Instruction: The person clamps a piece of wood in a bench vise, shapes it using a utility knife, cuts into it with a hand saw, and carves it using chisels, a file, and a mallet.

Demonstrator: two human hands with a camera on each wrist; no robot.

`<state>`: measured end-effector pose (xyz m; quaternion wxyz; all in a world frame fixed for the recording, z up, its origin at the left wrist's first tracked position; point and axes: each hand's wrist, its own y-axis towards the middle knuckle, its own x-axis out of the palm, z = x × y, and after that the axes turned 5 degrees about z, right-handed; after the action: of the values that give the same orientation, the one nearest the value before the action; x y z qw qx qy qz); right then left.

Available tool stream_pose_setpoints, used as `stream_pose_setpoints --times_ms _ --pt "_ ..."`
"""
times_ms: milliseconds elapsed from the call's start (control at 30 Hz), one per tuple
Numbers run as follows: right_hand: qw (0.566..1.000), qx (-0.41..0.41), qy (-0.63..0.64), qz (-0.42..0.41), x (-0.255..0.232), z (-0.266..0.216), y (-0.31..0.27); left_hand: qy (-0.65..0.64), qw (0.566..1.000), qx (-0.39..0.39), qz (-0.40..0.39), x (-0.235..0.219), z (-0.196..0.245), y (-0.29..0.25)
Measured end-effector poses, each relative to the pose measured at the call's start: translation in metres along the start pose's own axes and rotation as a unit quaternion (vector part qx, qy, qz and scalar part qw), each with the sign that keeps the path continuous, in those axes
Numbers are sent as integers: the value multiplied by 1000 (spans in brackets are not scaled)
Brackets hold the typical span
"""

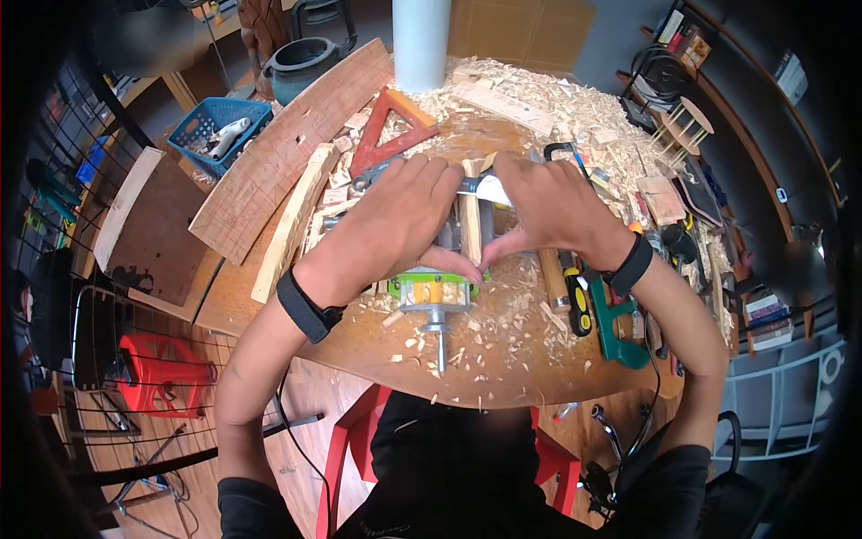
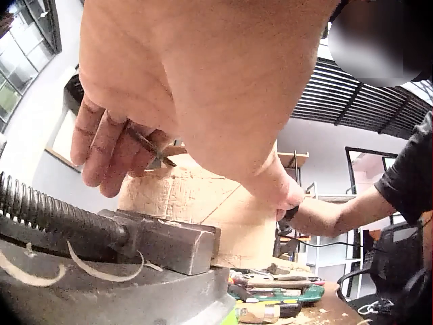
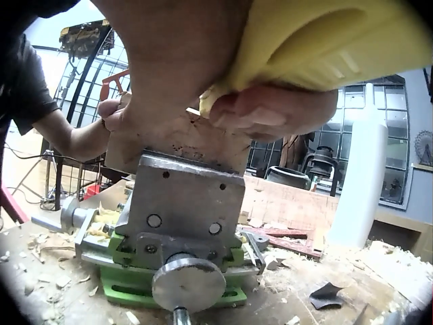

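An upright wooden board (image 1: 470,225) is clamped in a metal vise (image 1: 435,293) with a green base. My left hand (image 1: 395,216) curls its fingers round the left end of a dark blade (image 1: 469,185) that lies across the board's top; its thumb reaches the near side. In the left wrist view the blade (image 2: 145,143) comes out between the fingers above the board (image 2: 203,196). My right hand (image 1: 561,202) grips a yellow handle (image 3: 338,47), seen large in the right wrist view above the board (image 3: 196,139). Both thumb tips nearly meet at the board.
Wood shavings (image 1: 516,85) cover the back of the table (image 1: 359,346). On the left lie a long curved board (image 1: 287,153), a red triangle (image 1: 373,144) and a blue basket (image 1: 206,126). A green-handled tool (image 1: 618,337) and a yellow-black one (image 1: 577,305) lie at right.
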<state>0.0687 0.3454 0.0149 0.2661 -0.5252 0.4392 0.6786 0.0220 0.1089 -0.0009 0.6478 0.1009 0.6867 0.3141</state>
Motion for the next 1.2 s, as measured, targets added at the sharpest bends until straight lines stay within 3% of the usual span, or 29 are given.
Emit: stream_pose_setpoints --times_ms 133,200,333,400,500,833,933,1200 --pt "1000 3 -2 -11 -1 2 3 24 1000 -9 11 0 2 3" --pt "1000 -9 8 19 4 4 1 14 999 -41 -30 -1 5 3" --pt "999 1 27 40 12 2 -3 33 999 -34 -25 -2 8 2" --pt "997 -11 19 71 14 3 -4 19 998 -38 -53 -5 7 2" --pt "997 6 56 52 16 3 -6 -5 992 -56 -110 -13 9 5" --pt "997 25 45 65 16 -7 -12 17 993 -57 -101 -10 17 -1" --pt "998 45 41 29 13 -12 -16 9 994 -55 -94 -10 19 -2" --pt "993 16 10 118 14 -23 -25 19 998 -46 -43 -8 29 -6"
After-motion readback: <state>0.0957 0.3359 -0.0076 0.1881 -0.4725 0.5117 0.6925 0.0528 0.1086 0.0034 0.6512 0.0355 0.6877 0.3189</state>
